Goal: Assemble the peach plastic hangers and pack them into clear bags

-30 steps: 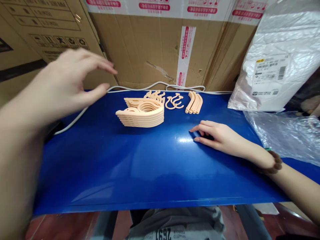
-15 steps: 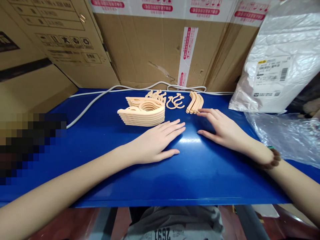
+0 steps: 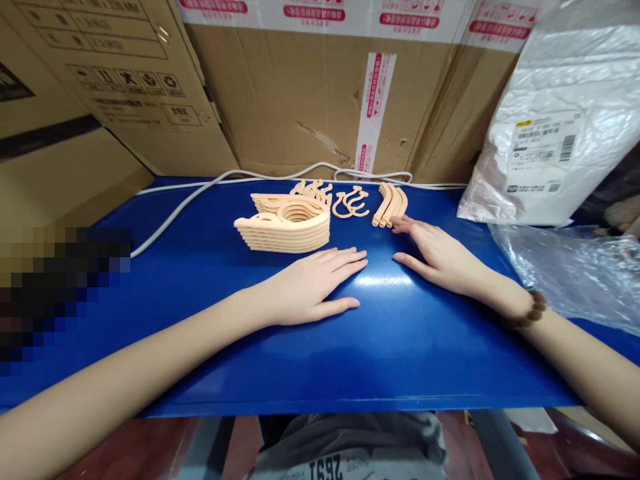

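Note:
My left hand [image 3: 320,283] lies flat on the blue table with its fingers stretched out and nothing in it. Just behind it is a neat stack of cream plastic hanger pieces [image 3: 285,230], each with a curved opening. My right hand [image 3: 435,257] is open, thumb apart from the fingers. Its fingertips are at the front end of several cream curved bars [image 3: 390,205]; whether they touch the bars I cannot tell. Between stack and bars lie loose cream hooks [image 3: 351,203], with more small hooks [image 3: 314,191] behind the stack.
A white cable [image 3: 175,223] runs along the back of the blue table [image 3: 320,373]. Behind it stands a cardboard box [image 3: 300,100], with another carton [image 3: 150,87] at left. On the right are a white plastic parcel [image 3: 545,133] and clear plastic wrap [image 3: 580,273].
My right hand and wrist have shifted slightly left, and its fingers are a little more bent. The fingers of my left hand have come slightly closer together. The cream pieces have not moved.

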`<action>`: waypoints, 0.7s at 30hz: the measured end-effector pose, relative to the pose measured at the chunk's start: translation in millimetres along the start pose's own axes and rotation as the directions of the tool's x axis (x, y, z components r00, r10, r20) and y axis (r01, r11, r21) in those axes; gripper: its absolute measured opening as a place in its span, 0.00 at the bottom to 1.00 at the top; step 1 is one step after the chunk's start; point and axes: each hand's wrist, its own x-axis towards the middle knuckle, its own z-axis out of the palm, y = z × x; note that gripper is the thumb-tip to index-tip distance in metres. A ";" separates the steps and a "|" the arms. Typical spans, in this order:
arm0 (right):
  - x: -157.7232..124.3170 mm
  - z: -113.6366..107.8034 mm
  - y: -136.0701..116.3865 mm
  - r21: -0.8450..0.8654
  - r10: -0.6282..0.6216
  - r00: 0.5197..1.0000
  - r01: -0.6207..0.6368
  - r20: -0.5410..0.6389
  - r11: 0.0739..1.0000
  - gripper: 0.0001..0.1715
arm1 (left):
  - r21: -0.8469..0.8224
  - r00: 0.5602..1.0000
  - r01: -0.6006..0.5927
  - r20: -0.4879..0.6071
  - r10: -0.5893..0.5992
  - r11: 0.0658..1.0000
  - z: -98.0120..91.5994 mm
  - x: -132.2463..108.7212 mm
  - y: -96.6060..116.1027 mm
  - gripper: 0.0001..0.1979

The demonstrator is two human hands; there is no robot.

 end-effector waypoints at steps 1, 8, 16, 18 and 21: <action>-0.1 0.3 -0.6 0.006 -0.001 1.000 0.001 0.003 1.000 0.27 | 0.000 1.000 0.000 0.001 0.000 1.000 0.0 0.0 -0.1 0.32; 6.8 -9.9 -2.3 0.019 0.211 0.972 -0.210 -0.103 0.978 0.26 | 0.000 1.000 -0.007 -0.004 0.007 1.000 -0.3 0.1 0.4 0.32; 71.6 -23.0 21.1 -0.252 0.572 0.820 -0.559 -0.025 0.790 0.42 | 0.004 1.000 -0.012 -0.015 0.012 1.000 0.7 0.2 -0.4 0.32; 88.8 -17.5 23.7 -0.259 0.674 0.739 -0.647 0.018 0.717 0.46 | 0.004 1.000 -0.015 -0.020 0.015 1.000 0.9 -0.1 -0.5 0.31; 106.8 -8.3 22.2 -0.216 0.704 0.708 -0.682 0.044 0.699 0.48 | 0.007 0.999 -0.021 -0.025 0.021 1.000 1.6 -0.5 -0.8 0.32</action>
